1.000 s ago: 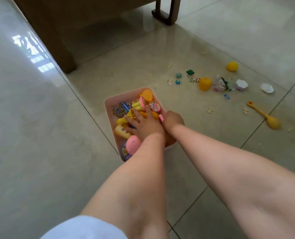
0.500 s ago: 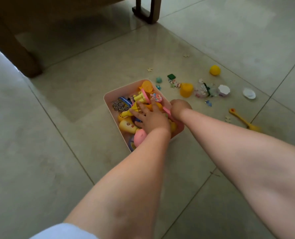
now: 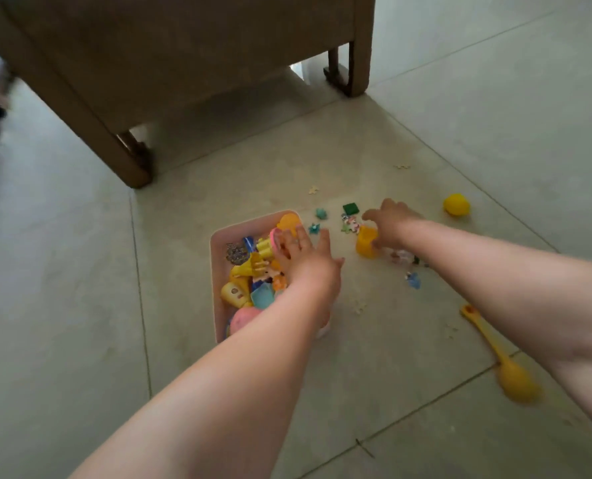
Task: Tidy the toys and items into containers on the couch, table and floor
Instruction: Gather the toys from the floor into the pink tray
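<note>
Pale tiled floor (image 3: 63, 271) with dark grout lines; at upper left stands a brown couch (image 3: 184, 63) on short legs, its near corner leg just beyond the toys. Left of centre, a pink bin (image 3: 215, 257) sits on the floor, filled with small plastic toys — yellow, pink, blue and orange pieces heaped to the rim. The left hand (image 3: 305, 261) rests over the bin's right side, fingers straight and spread, touching the top toys and gripping none. To its right lie small scattered pieces: a green block (image 3: 351, 208) and teal bits near the bin's far corner. The right hand (image 3: 389, 221) reaches over these, fingers curled toward a yellow cup (image 3: 366, 242) standing on the floor; fingertips touch its right side, but whether they grip it cannot be told. Farther right — a yellow ball (image 3: 456, 204), well apart, and a yellow spoon (image 3: 502, 357) lying near the right forearm.
</note>
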A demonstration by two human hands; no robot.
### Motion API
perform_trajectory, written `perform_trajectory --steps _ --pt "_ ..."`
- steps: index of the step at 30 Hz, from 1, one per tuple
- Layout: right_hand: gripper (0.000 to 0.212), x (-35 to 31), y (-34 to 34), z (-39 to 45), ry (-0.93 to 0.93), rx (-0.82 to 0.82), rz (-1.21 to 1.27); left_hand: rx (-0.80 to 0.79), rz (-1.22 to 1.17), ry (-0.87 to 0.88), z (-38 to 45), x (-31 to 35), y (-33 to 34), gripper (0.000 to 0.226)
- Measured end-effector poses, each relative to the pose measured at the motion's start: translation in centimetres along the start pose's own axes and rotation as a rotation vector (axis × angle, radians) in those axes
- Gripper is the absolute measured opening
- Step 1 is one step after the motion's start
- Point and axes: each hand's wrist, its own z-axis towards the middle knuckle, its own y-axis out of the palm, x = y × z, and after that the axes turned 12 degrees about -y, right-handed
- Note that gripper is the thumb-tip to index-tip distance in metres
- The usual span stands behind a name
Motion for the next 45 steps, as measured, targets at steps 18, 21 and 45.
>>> perform_trajectory --steps 18,21,45 --pt "0.05 0.3 4.9 3.7 -0.067 0.249 0.081 0.159 0.167 0.232 13.3 2.9 -2.0 0.047" --pt "0.054 0.0 4.4 4.2 -0.021 0.286 0.162 0.088 0.125 0.284 15.6 4.0 -1.3 0.042" --pt "0.048 -10.6 -1.9 7.0 -0.217 0.265 0.753 0.174 -0.419 0.008 13.7 -9.7 -4.7 0.022"
